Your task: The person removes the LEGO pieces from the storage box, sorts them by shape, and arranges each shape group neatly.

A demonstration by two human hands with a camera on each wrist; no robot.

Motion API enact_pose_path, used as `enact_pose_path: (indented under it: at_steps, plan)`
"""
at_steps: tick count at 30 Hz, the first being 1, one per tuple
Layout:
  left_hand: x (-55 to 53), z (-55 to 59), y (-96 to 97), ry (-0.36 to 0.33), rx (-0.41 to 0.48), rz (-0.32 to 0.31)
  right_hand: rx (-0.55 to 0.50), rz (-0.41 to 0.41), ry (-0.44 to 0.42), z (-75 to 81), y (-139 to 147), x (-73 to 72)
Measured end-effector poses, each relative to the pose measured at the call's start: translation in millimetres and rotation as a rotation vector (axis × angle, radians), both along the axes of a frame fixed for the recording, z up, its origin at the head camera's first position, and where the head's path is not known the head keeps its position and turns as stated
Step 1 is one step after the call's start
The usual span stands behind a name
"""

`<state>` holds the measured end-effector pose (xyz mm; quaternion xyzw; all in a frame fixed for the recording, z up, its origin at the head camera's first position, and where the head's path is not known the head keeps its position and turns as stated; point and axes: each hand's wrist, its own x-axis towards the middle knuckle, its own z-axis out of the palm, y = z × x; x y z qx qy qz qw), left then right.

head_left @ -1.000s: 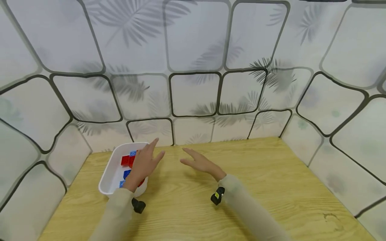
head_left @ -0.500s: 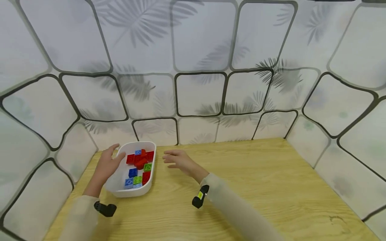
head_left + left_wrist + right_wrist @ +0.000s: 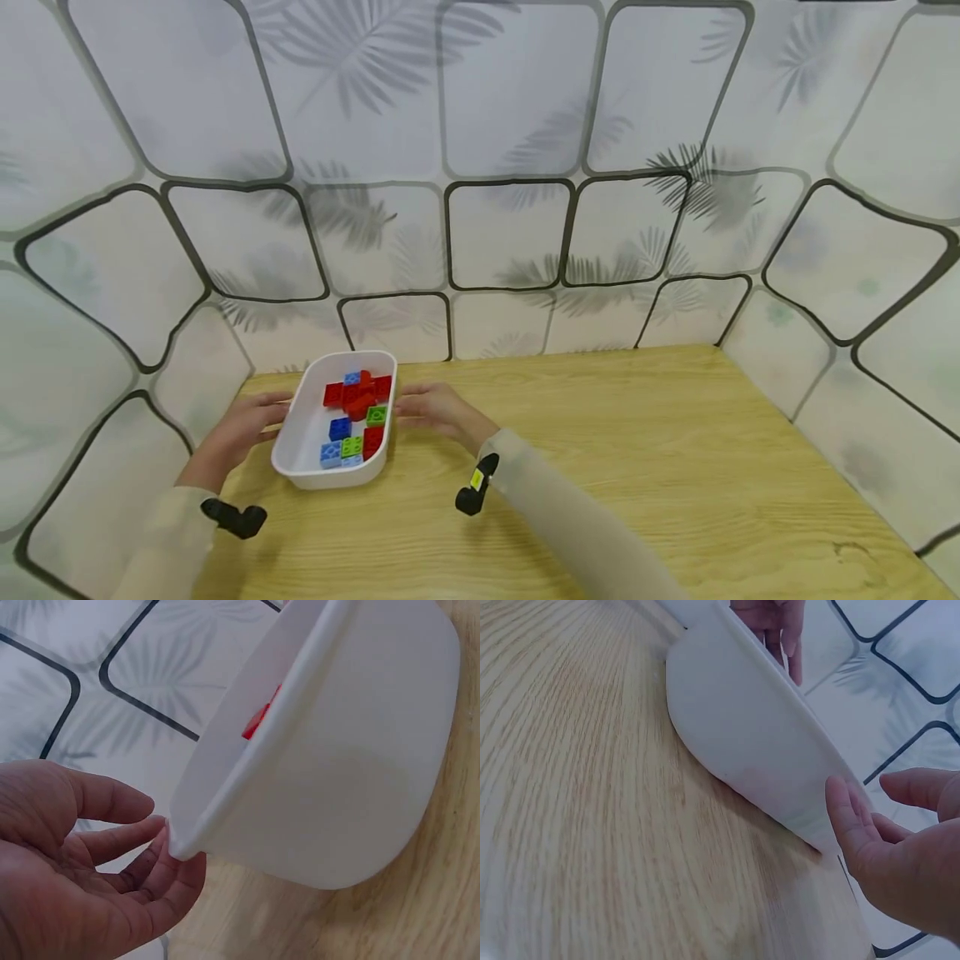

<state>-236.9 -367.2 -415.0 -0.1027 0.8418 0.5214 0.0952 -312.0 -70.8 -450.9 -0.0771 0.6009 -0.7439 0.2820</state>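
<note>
A white plastic tub [image 3: 330, 479] sits on the table at the left of the head view, with toy building bricks inside. Among them are red bricks [image 3: 356, 395], a dark blue brick [image 3: 340, 428] and a green brick [image 3: 377, 416]. On the tub's left side is my left hand [image 3: 238, 427]; in the left wrist view its fingertips [image 3: 184, 879] touch the rim, thumb apart. My right hand [image 3: 442, 410] is at the opposite side, its fingers [image 3: 844, 810] against or very close to the outer wall. Neither hand is wrapped round the tub.
A wood-grain table [image 3: 570, 467] spreads to the right of the tub. Pale walls [image 3: 510, 233] with dark outlines and leaf prints enclose it at the back and both sides. Black wrist cameras [image 3: 238, 518] are strapped over both sleeves.
The left hand has moved from above the tub, leftward, down to its left side. The right hand has come leftward to its right side. The view has shifted slightly; the bricks are now uncovered.
</note>
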Motion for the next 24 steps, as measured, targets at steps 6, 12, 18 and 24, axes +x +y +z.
enact_pose_path:
  at_steps: [6,12,18,24]
  plan:
    - [-1.9,-8.9,-2.3,0.010,0.038,0.034,-0.015,-0.009,-0.015,-2.6,-6,1.4]
    - [-4.7,-13.2,-4.3,0.012,0.094,0.042,0.000,-0.016,-0.036,-0.2,-6,0.3]
    - [-8.4,-17.6,-1.5,0.004,0.127,-0.002,0.049,-0.037,-0.030,-0.2,4,-2.9]
    - [-14.2,-22.8,13.3,-0.004,0.192,-0.069,0.109,-0.048,-0.030,-0.6,26,-10.2]
